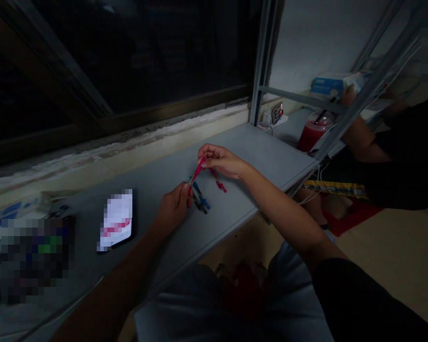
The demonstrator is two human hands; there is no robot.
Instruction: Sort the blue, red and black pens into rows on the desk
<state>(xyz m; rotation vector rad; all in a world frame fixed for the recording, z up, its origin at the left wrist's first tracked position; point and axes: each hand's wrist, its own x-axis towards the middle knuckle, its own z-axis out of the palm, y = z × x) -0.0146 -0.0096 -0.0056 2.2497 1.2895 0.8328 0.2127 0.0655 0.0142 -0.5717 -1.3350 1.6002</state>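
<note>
A slim red pen (199,170) is stretched at a slant between my two hands, above the grey table. My left hand (174,204) is closed on its lower end, thumb on top. Up at the other end, my right hand (219,160) pinches the pen between thumb and fingertips. A second red pen (219,181) lies on the table just below my right hand. Beside my left fingers are a blue pen (204,199) and a black pen (200,207), close together; their far ends are partly hidden by the hand. Dim light blurs the finer details.
To the left lie a lit phone (117,221) and a blurred-out dark object (39,259). A metal frame post (258,61) stands at the table's far right. Beyond it are a cup of red drink (314,130), a blue box (328,85) and another person's arm (364,137).
</note>
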